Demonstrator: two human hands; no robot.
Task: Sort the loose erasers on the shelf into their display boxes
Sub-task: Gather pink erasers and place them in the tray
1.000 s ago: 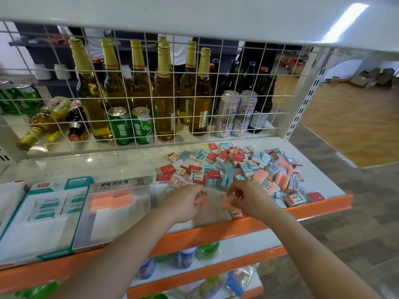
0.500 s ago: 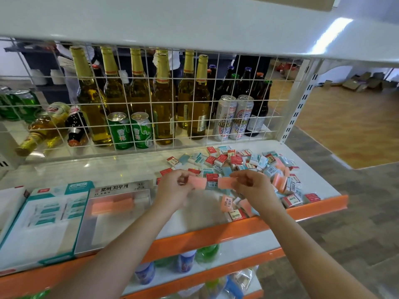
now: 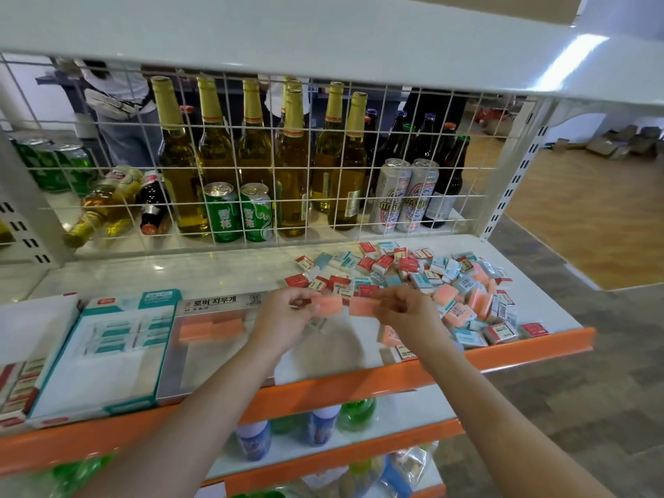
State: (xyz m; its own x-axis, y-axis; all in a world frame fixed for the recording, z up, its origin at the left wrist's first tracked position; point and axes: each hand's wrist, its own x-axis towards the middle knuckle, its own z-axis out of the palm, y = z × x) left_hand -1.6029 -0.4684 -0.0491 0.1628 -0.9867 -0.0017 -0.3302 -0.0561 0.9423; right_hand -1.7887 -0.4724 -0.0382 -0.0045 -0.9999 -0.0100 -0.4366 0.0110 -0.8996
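A person's left hand [image 3: 287, 318] pinches a pink eraser [image 3: 328, 305] by its end while the right hand [image 3: 406, 314] pinches a second pink eraser [image 3: 361, 306], the two pieces held end to end, close but apart, above the white shelf [image 3: 222, 271]. Behind and to the right of the hands lies the heap of loose erasers [image 3: 431, 282], red, teal and pink, spreading to the shelf's orange front lip [image 3: 359, 381], where a few pieces lie right against the edge. Just left of the left hand sits the clear-topped display box [image 3: 215, 339] with pink erasers inside; beside it stand a teal-trimmed box [image 3: 118, 354] and, at the frame's left edge, a red-trimmed box [image 3: 18, 382]. Bare shelf surface shows under the hands and behind the boxes up to the wire grille [image 3: 251, 174], which fences off bottles and cans. The shelf's right end borders open floor.
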